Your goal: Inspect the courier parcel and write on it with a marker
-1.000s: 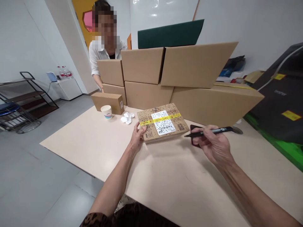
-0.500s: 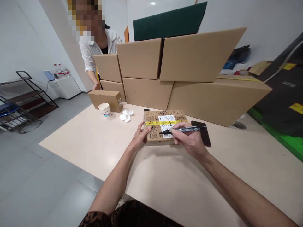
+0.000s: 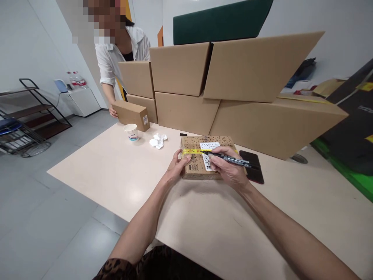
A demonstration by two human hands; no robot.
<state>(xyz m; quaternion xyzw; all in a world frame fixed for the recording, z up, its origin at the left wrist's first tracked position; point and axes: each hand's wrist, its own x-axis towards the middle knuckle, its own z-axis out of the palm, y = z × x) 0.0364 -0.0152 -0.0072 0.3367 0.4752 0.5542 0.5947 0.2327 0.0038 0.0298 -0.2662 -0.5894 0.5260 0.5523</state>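
Observation:
A small cardboard parcel (image 3: 196,168), printed with dark marks, lies flat on the table. Yellow tape (image 3: 191,151) runs across its top, over a white label (image 3: 209,146). My left hand (image 3: 177,168) grips the parcel's left edge, thumb on top. In my right hand (image 3: 233,171) is a black marker pen (image 3: 231,158), held in a writing grip. Its tip points left, over or on the tape; whether it touches I cannot tell. Part of the label is hidden by my right hand. A dark phone (image 3: 255,166) lies just right of the parcel.
Stacked cardboard boxes (image 3: 186,111) wall off the table's (image 3: 116,171) back, with a dark green box (image 3: 215,25) on top. Behind them, a co-worker in a white shirt (image 3: 105,64) holds a small brown box (image 3: 128,114). A paper cup (image 3: 131,132) and crumpled tissue (image 3: 158,140) are at left.
The marker's tip has moved from the parcel's lower half up to the yellow tape. The co-worker's hand now holds the small brown box's left end, and that box sits at a different angle. My view shifted slightly.

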